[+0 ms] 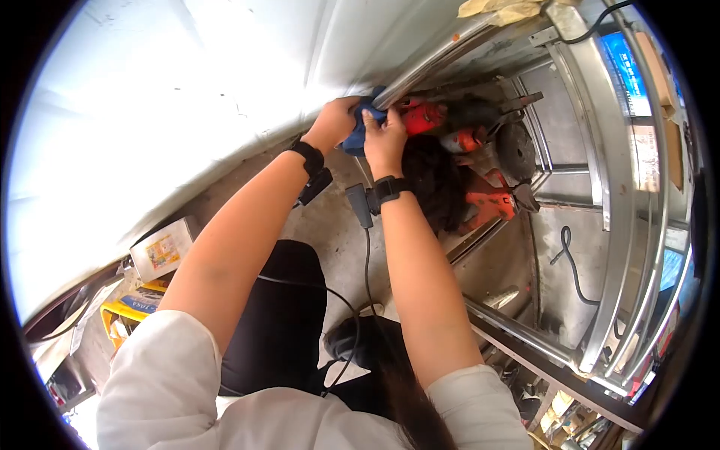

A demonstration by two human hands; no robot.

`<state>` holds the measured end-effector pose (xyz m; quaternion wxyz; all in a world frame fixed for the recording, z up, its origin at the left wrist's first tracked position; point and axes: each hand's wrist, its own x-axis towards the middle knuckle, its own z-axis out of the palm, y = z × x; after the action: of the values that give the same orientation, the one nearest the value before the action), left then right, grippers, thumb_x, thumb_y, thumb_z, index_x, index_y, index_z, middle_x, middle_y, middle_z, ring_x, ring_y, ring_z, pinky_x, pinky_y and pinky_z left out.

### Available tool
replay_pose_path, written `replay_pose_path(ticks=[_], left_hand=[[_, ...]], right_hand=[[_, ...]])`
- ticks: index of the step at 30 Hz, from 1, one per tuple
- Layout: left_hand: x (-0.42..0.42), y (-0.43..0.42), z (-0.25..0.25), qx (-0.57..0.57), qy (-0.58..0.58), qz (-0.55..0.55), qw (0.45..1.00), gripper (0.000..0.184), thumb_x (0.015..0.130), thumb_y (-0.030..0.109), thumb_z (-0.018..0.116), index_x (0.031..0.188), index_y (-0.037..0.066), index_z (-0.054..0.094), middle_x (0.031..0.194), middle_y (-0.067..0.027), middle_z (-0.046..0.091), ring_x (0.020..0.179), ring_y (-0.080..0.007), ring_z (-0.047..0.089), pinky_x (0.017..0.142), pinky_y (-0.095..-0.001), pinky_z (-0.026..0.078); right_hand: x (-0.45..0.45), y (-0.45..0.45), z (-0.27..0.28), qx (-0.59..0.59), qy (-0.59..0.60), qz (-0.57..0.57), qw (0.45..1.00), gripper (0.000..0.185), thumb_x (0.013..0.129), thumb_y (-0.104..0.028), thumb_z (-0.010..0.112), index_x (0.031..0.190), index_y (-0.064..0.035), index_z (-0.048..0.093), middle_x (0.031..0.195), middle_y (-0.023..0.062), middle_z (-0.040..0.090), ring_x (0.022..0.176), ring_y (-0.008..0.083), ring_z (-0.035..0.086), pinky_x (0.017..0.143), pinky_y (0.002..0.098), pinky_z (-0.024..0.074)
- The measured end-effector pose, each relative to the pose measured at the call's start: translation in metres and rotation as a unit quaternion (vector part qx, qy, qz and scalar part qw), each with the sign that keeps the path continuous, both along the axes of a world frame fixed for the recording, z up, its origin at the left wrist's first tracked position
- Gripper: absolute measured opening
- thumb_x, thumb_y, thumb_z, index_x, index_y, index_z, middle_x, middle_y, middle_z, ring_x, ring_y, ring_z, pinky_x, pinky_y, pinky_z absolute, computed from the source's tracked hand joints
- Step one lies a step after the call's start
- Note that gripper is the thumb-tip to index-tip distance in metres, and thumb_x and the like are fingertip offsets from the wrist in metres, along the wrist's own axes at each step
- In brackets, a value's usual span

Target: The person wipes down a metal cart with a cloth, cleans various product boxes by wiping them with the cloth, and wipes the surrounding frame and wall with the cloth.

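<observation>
Both hands are close together at the upper middle of the head view, at the lower end of a shiny metal tube [427,66]. My left hand [334,124] is closed on a dark blue cloth [355,142]. Pressed against the same cloth, my right hand [385,139] has its thumb raised and its fingers wrapped around it, partly hidden. The cloth lies around the tube's end. Just right of my right hand are red power tools [424,117]. Each wrist wears a black strap with a small device and a cable.
A red angle tool [491,201] and a grinding disc [516,151] lie at the right, beside a metal frame [592,135]. White sheeting [187,97] rises at the left. A white box [163,249] and yellow crate [124,309] stand lower left. A cable crosses near my legs.
</observation>
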<state>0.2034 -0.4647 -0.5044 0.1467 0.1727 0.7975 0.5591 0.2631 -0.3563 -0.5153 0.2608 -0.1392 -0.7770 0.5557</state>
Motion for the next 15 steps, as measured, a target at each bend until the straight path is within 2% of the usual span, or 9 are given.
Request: replay_pose_path(ticks=[3,6,7,8,9,10,11,13,15], left_hand=[[0.002,0.001,-0.034,-0.015,0.008,0.012,1.000,0.035,0.079,0.004,0.052,0.111,0.003,0.065,0.097,-0.0286,0.064,0.092,-0.0428,0.063,0.080,-0.0414,0.050],[-0.002,0.001,-0.068,-0.053,0.063,0.012,0.997,0.032,0.078,0.004,0.052,0.108,0.001,0.066,0.094,-0.0283,0.065,0.092,-0.0427,0.063,0.079,-0.0421,0.050],[-0.007,-0.003,-0.057,-0.127,0.028,-0.039,0.991,0.032,0.083,0.005,0.052,0.112,-0.003,0.063,0.102,-0.0277,0.065,0.095,-0.0408,0.064,0.082,-0.0426,0.049],[-0.004,-0.003,-0.049,-0.124,0.045,-0.017,0.991,0.026,0.088,0.008,0.054,0.109,-0.004,0.062,0.097,-0.0258,0.066,0.086,-0.0374,0.066,0.080,-0.0417,0.050],[-0.001,-0.007,-0.035,-0.075,-0.048,0.000,0.996,0.024,0.090,0.009,0.055,0.108,-0.005,0.062,0.093,-0.0247,0.067,0.081,-0.0351,0.067,0.077,-0.0409,0.051],[0.007,-0.013,-0.024,-0.026,-0.140,0.019,0.990,0.023,0.091,0.011,0.056,0.107,-0.005,0.062,0.090,-0.0236,0.067,0.075,-0.0328,0.067,0.074,-0.0401,0.052],[0.015,-0.021,-0.021,-0.008,-0.157,0.022,0.987,0.022,0.091,0.010,0.057,0.106,-0.005,0.062,0.089,-0.0231,0.067,0.073,-0.0316,0.067,0.073,-0.0395,0.052],[0.027,-0.027,-0.022,0.036,-0.185,0.020,0.982,0.020,0.091,0.009,0.057,0.105,-0.005,0.063,0.086,-0.0223,0.067,0.068,-0.0292,0.066,0.070,-0.0383,0.052],[0.040,-0.030,-0.030,-0.054,-0.061,-0.023,0.996,0.022,0.089,0.013,0.059,0.102,-0.003,0.065,0.089,-0.0223,0.067,0.082,-0.0372,0.065,0.077,-0.0417,0.051]], right_hand=[[0.002,0.005,-0.027,0.014,-0.063,0.020,0.998,0.030,0.081,-0.012,0.072,0.107,0.0004,0.064,0.097,0.0219,0.067,0.091,0.0383,0.064,0.082,0.0394,0.0493],[0.009,0.003,-0.007,0.100,-0.128,0.041,0.986,0.029,0.080,-0.011,0.072,0.106,0.0007,0.065,0.099,0.0229,0.067,0.093,0.0381,0.064,0.082,0.0389,0.0495],[0.013,0.004,0.007,0.115,-0.151,0.050,0.981,0.029,0.080,-0.010,0.072,0.106,0.0010,0.065,0.100,0.0235,0.066,0.093,0.0380,0.064,0.082,0.0389,0.0495],[0.017,0.007,0.017,0.131,-0.171,0.059,0.975,0.029,0.080,-0.010,0.072,0.106,0.0014,0.065,0.101,0.0241,0.066,0.094,0.0379,0.064,0.083,0.0388,0.0496],[0.027,0.016,0.006,0.190,-0.146,-0.026,0.970,0.028,0.081,-0.010,0.070,0.106,0.0028,0.065,0.104,0.0252,0.065,0.096,0.0386,0.064,0.083,0.0388,0.0501],[0.042,0.023,0.010,0.156,-0.088,-0.055,0.982,0.027,0.084,-0.010,0.068,0.107,0.0047,0.064,0.104,0.0245,0.066,0.094,0.0357,0.066,0.084,0.0373,0.0506],[0.059,0.023,0.029,0.059,-0.065,-0.090,0.992,0.026,0.087,-0.010,0.065,0.109,0.0044,0.063,0.103,0.0226,0.067,0.092,0.0324,0.066,0.083,0.0366,0.0510],[0.083,0.021,0.040,0.063,0.009,-0.128,0.990,0.024,0.090,-0.011,0.062,0.111,0.0021,0.062,0.103,0.0197,0.066,0.092,0.0326,0.064,0.084,0.0374,0.0507],[0.088,0.016,0.047,0.160,-0.018,-0.092,0.983,0.025,0.090,-0.011,0.061,0.113,0.0008,0.060,0.108,0.0204,0.063,0.098,0.0361,0.060,0.088,0.0403,0.0481]])
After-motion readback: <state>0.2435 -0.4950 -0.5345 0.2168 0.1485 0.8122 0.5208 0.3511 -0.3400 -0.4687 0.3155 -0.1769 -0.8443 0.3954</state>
